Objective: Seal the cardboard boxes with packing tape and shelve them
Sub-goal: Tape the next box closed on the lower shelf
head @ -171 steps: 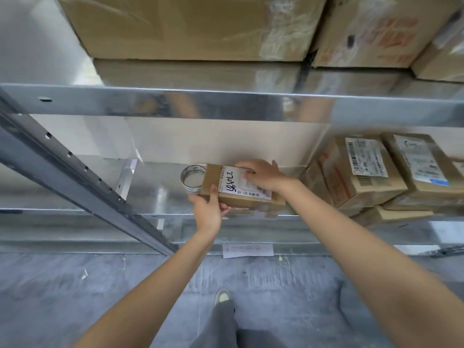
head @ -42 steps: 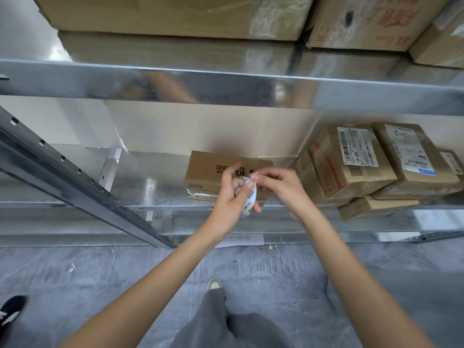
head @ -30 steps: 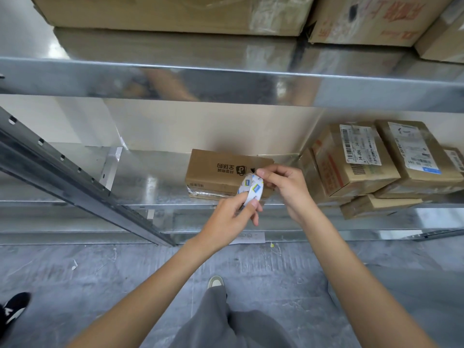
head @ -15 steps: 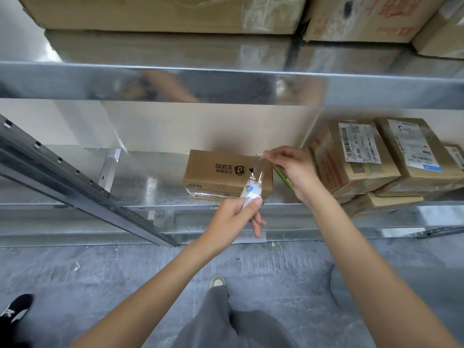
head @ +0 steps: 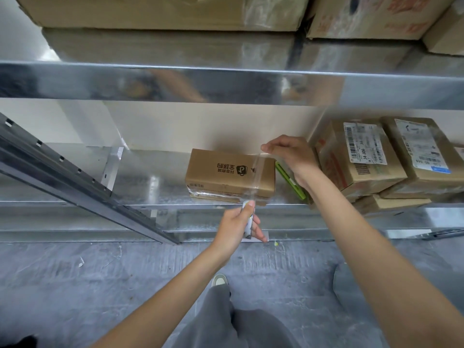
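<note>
Left hand (head: 237, 223), fingers curled round the tape roll (head: 248, 221), holds it edge-on just in front of the near lip of the shelf (head: 150, 182). Right hand (head: 292, 153) pinches the free end of the clear tape strip (head: 256, 177) above the far right corner of the cardboard box (head: 229, 173). The strip runs taut from the roll up and over the right part of the box top; whether it already touches the cardboard cannot be told. The box lies flat on the shelf, printed face up, with crinkled older tape along its near lower edge. A green utility knife (head: 291, 183) lies just right of the box, between it and the labelled parcels (head: 361, 156) stacked at the far right. Large cartons (head: 160, 11) sit on the upper shelf. Handling, as judged: the box appears small, light and stiff, liable to slide on smooth metal, so it is best steadied by pressing down on its top or gripping its short ends. The thin, sticky film would fold onto itself if slackened; it should be kept under tension and held only at its end.
</note>
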The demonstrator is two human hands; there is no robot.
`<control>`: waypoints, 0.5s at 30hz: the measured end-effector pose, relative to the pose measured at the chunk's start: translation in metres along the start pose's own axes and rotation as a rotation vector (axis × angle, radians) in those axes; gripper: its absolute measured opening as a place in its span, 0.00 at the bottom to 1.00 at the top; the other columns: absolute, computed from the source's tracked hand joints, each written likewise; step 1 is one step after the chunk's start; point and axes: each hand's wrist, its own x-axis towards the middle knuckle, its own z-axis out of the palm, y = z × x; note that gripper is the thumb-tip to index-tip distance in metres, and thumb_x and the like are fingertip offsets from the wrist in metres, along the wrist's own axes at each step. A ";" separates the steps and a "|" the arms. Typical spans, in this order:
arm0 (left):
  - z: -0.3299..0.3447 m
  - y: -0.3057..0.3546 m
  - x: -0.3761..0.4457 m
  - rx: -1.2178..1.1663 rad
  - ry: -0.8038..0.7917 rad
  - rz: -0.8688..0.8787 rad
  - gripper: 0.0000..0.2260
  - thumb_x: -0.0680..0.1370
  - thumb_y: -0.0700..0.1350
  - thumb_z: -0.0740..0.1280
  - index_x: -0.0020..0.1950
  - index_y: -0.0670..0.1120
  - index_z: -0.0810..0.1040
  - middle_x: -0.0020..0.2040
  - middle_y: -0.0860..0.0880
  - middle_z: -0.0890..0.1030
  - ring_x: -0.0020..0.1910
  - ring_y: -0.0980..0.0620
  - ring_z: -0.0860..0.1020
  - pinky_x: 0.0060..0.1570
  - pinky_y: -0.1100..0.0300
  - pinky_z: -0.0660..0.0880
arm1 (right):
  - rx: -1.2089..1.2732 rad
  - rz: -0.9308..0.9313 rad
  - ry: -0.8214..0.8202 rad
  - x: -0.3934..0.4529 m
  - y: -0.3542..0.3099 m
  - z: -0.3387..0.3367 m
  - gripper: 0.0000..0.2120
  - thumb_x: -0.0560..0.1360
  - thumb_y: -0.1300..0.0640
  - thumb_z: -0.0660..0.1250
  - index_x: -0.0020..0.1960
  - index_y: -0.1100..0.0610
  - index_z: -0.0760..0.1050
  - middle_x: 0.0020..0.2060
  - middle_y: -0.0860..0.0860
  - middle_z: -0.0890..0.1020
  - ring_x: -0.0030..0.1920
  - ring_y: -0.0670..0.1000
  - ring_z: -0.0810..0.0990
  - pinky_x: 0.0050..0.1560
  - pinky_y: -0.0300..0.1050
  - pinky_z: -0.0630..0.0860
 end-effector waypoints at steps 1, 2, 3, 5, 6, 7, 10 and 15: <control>0.001 0.002 0.000 -0.011 0.015 -0.010 0.21 0.83 0.53 0.57 0.38 0.40 0.74 0.25 0.46 0.78 0.33 0.48 0.83 0.40 0.69 0.75 | 0.007 -0.003 0.002 0.003 0.001 0.001 0.09 0.69 0.62 0.76 0.47 0.66 0.83 0.38 0.51 0.83 0.35 0.37 0.80 0.37 0.26 0.72; 0.001 0.005 0.000 -0.030 0.028 -0.017 0.22 0.83 0.53 0.57 0.37 0.40 0.74 0.24 0.46 0.77 0.34 0.48 0.83 0.38 0.73 0.73 | 0.017 -0.006 0.000 0.006 0.001 0.001 0.09 0.69 0.62 0.75 0.47 0.66 0.82 0.39 0.52 0.83 0.35 0.37 0.80 0.38 0.26 0.72; 0.001 0.006 0.000 -0.041 0.038 -0.023 0.22 0.83 0.53 0.58 0.37 0.40 0.74 0.24 0.46 0.77 0.34 0.47 0.84 0.36 0.76 0.72 | 0.023 -0.006 -0.008 0.008 0.002 0.002 0.09 0.69 0.63 0.75 0.48 0.67 0.82 0.39 0.52 0.83 0.35 0.37 0.80 0.38 0.26 0.72; 0.001 0.009 0.001 -0.053 0.054 -0.031 0.22 0.83 0.54 0.58 0.35 0.40 0.74 0.24 0.46 0.77 0.33 0.47 0.83 0.34 0.76 0.72 | 0.010 0.003 -0.039 0.014 0.004 0.001 0.10 0.70 0.63 0.75 0.48 0.68 0.82 0.39 0.53 0.83 0.37 0.38 0.81 0.40 0.27 0.73; 0.001 0.011 0.001 -0.061 0.059 -0.033 0.23 0.83 0.54 0.58 0.35 0.40 0.74 0.24 0.47 0.77 0.32 0.47 0.83 0.35 0.75 0.73 | -0.006 0.007 -0.054 0.016 0.006 0.002 0.10 0.70 0.63 0.75 0.48 0.68 0.82 0.39 0.53 0.84 0.38 0.39 0.81 0.42 0.28 0.74; 0.002 0.012 0.002 -0.066 0.064 -0.031 0.23 0.83 0.54 0.58 0.35 0.40 0.74 0.23 0.47 0.77 0.31 0.48 0.83 0.35 0.73 0.74 | -0.022 0.009 -0.062 0.019 0.009 0.003 0.10 0.70 0.62 0.75 0.47 0.68 0.82 0.40 0.54 0.84 0.40 0.41 0.82 0.45 0.31 0.75; 0.005 0.015 0.007 -0.068 0.088 -0.033 0.23 0.83 0.53 0.58 0.34 0.40 0.74 0.23 0.46 0.77 0.29 0.48 0.82 0.36 0.68 0.74 | -0.039 0.021 -0.068 0.028 0.014 0.004 0.11 0.70 0.59 0.75 0.47 0.66 0.83 0.44 0.60 0.85 0.46 0.50 0.82 0.53 0.42 0.77; 0.009 0.019 0.013 -0.071 0.094 -0.046 0.23 0.83 0.53 0.57 0.34 0.40 0.74 0.22 0.47 0.77 0.28 0.48 0.81 0.35 0.70 0.74 | -0.077 0.052 -0.077 0.037 0.019 0.002 0.10 0.71 0.58 0.75 0.45 0.66 0.83 0.42 0.62 0.84 0.43 0.53 0.83 0.51 0.50 0.78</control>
